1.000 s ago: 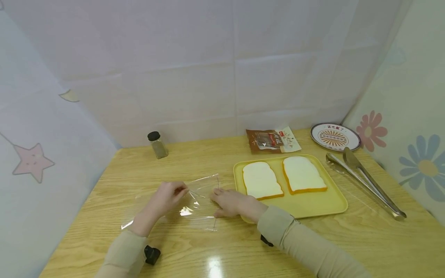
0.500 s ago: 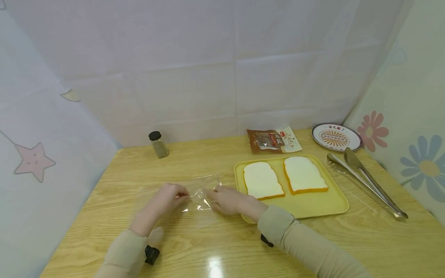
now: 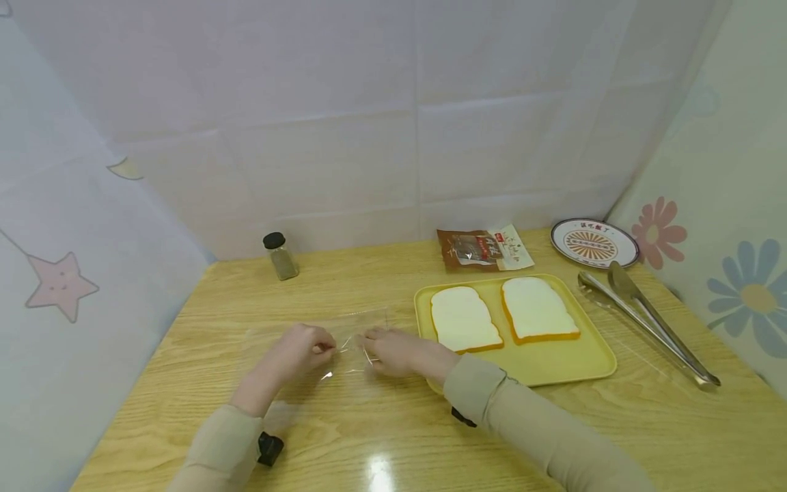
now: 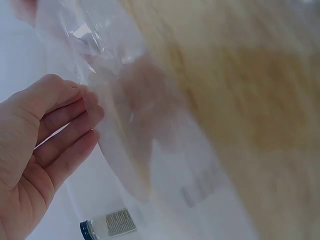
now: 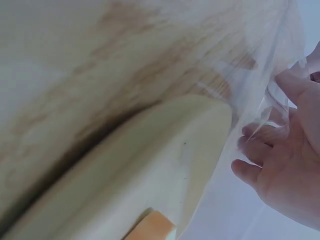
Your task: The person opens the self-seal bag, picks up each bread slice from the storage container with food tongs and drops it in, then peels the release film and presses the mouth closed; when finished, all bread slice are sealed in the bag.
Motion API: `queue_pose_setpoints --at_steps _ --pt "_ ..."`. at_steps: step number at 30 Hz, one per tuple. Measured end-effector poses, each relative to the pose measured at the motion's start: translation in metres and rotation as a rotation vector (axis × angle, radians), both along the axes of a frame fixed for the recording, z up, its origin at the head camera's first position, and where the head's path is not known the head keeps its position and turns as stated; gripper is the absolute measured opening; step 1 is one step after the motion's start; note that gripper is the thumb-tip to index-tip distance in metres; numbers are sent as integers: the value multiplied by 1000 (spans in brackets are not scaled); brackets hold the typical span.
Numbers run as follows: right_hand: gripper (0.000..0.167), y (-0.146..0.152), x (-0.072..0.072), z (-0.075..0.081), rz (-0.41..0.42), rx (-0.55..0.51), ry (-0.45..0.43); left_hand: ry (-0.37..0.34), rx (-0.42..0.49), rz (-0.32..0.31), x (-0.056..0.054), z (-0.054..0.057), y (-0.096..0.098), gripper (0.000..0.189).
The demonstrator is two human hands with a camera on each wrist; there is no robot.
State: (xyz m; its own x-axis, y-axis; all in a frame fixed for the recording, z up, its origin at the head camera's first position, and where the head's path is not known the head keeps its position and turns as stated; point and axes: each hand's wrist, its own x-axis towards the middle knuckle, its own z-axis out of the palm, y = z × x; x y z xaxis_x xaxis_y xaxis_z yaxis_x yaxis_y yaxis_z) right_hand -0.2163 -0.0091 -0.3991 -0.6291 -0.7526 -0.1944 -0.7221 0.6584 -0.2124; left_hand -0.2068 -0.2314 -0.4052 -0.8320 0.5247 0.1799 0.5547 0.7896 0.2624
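Note:
A clear plastic bag (image 3: 349, 357) lies in front of me on the wooden table, wrinkled and catching light between the two hands. My left hand (image 3: 298, 352) pinches its film between thumb and fingertips; the left wrist view shows the bag (image 4: 170, 185) hanging off those fingers as a loose, see-through sheet. From the other side, my right hand (image 3: 393, 352) holds the film, and in the right wrist view a fold of the bag (image 5: 275, 105) runs between its thumb and curled fingers. The two hands face each other, a small gap apart.
Right of the hands, a yellow tray (image 3: 522, 365) carries two bread slices, a left one (image 3: 464, 318) and a right one (image 3: 540, 307). Metal tongs (image 3: 652, 328) lie beyond it. Farther back are a brown food packet (image 3: 470, 250), a patterned plate (image 3: 593, 242) and a black-capped seasoning bottle (image 3: 283, 261).
My right hand has drawn left toward the left hand, its fingers curling from flat on the bag's right edge to holding the film. The left hand has barely moved.

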Motion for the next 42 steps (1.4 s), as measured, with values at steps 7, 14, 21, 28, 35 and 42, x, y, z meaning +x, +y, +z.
queue_pose_setpoints --at_steps 7,14,21,28,35,42 --pt "75 -6 4 -1 -8 114 -33 60 22 -13 1 1 -1 8" --pt "80 -10 6 0 -41 166 -34 84 90 11 1 0 -4 9" --pt "94 -11 6 1 -49 160 -29 88 94 34 3 1 -3 5" --pt "106 -10 6 3 -1 154 -2 147 86 -2 6 4 1 5" --pt "111 -10 1 -1 27 101 -18 182 106 -101 7 1 0 13" --pt "99 -17 -9 -1 -50 103 -87 179 96 -124 8 6 0 15"
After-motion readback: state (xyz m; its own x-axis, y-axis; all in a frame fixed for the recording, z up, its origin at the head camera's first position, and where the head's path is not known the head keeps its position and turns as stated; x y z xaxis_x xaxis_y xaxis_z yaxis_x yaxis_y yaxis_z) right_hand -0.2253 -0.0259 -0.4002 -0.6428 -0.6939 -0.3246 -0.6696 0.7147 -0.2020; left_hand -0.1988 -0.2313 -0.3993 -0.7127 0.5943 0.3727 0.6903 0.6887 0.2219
